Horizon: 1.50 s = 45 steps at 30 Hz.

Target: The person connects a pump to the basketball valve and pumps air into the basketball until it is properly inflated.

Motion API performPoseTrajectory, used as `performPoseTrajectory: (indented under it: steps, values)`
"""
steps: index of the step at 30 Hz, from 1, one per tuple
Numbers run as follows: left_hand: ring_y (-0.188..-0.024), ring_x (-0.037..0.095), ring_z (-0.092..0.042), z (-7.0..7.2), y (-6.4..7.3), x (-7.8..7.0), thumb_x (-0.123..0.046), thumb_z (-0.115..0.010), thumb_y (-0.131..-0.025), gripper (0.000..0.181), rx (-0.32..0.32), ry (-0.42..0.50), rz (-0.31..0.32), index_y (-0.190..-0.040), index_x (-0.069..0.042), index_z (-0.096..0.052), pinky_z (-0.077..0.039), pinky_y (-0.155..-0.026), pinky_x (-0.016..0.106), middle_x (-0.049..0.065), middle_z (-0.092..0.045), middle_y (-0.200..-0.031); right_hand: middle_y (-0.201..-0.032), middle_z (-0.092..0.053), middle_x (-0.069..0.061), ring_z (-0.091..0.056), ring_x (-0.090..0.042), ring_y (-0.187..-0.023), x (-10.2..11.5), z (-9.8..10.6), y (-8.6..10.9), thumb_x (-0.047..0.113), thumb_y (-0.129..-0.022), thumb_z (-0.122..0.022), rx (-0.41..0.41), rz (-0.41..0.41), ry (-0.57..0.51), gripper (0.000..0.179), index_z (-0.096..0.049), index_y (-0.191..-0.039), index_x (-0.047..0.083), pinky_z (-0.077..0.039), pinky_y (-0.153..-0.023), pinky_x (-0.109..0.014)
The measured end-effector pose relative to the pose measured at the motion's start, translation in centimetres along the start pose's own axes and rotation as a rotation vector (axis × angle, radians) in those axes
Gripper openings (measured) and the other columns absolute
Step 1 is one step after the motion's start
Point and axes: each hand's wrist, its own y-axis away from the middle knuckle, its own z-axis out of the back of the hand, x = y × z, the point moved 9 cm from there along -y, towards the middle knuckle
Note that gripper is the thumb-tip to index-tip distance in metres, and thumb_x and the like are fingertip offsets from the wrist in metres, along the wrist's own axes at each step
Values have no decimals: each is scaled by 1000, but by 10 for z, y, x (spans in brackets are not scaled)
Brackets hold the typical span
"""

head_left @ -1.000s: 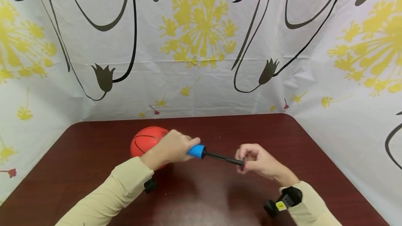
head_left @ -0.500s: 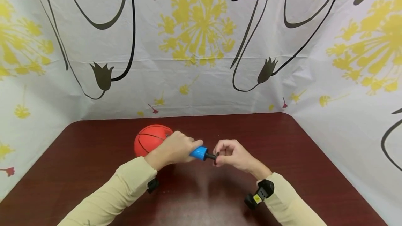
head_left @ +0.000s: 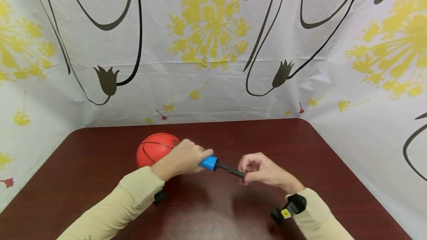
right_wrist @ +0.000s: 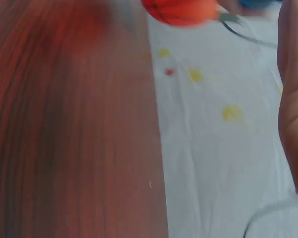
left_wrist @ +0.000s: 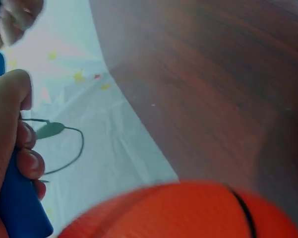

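My left hand (head_left: 186,156) is wrapped tight around the blue pump (head_left: 209,163), which is just to the right of the red ball (head_left: 154,149). Farther right from the ball, my right hand (head_left: 261,169) pinches the end of the pump's black rod (head_left: 230,170), so my two hands are apart. Half a second ago my right hand was nearer the ball and only a little rod showed, but now much more sticks out.
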Motion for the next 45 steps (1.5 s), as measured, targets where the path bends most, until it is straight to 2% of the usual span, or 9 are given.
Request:
performPoseTrajectory:
  steps: [6, 11, 17, 22, 26, 31, 35, 39, 45]
  values:
    - [-43, 4, -44, -3, -9, -8, -38, -65, -75, 28, 28, 27, -3, -82, -16, -51, -33, -42, 18, -8, -51, -54, -79, -58, -9, -60, -9, -71, -10, -7, -18, 6, -83, -58, -78, 31, 53, 16, -48, -83, -7, -51, -64, -28]
    - [-46, 3, -48, -5, -5, -9, -40, -65, -75, 32, 54, 48, -27, -87, -15, -49, -36, -44, 17, -7, -55, -58, -87, -57, -2, -60, -10, -73, -3, -6, 3, -6, -81, -57, -50, -21, -69, 8, -51, -84, -3, -49, -64, -22]
    - [-49, 4, -51, 1, 6, 1, -38, -69, -72, 35, 0, 45, -2, -85, -14, -48, -39, -44, 21, -7, -56, -60, -78, -52, -17, -61, -15, -74, 20, 0, 26, -10, -81, -53, 30, 71, -116, 9, -46, -82, -5, -50, -60, -26]
    - [-46, 4, -48, 6, 2, 0, -37, -68, -73, 33, -56, 58, 11, -82, -13, -47, -37, -43, 20, -7, -53, -57, -76, -50, -21, -62, -14, -73, 12, -3, -4, 3, -83, -57, -23, 94, -4, 14, -46, -80, -5, -51, -60, -29]
    - [-44, 4, -44, 6, 2, -2, -37, -68, -72, 32, -55, 64, 33, -80, -14, -48, -35, -42, 19, -7, -49, -54, -78, -58, -8, -62, -11, -70, -2, -10, -27, 5, -83, -58, -70, 71, 67, 16, -48, -80, -8, -51, -60, -35]
    - [-44, 3, -45, 1, 4, -7, -39, -67, -73, 32, -11, 51, 11, -82, -15, -48, -35, -42, 18, -7, -50, -55, -83, -59, 1, -61, -8, -71, -5, -12, -17, -1, -81, -60, -72, 25, 3, 13, -49, -83, -9, -51, -62, -27]
    - [-47, 4, -50, 6, 8, 2, -40, -69, -72, 35, -28, 31, 15, -84, -14, -48, -37, -43, 20, -7, -56, -59, -84, -57, -7, -61, -14, -76, 14, -3, 7, -9, -80, -56, -39, 53, -104, 9, -49, -84, -5, -49, -64, -24]
    - [-47, 5, -50, 8, 11, 6, -39, -70, -71, 36, -37, 26, 26, -84, -13, -48, -38, -43, 20, -5, -57, -60, -77, -53, -18, -61, -16, -76, 29, 0, 20, -7, -82, -54, 19, 126, -96, 8, -49, -86, -4, -50, -61, -27]
    - [-45, 5, -47, 10, 2, -4, -36, -69, -71, 32, -90, 12, 26, -80, -14, -49, -36, -41, 20, -6, -53, -56, -73, -47, -26, -61, -14, -74, 18, -10, -9, 2, -82, -58, -16, 161, 35, 13, -48, -82, -7, -51, -60, -29]
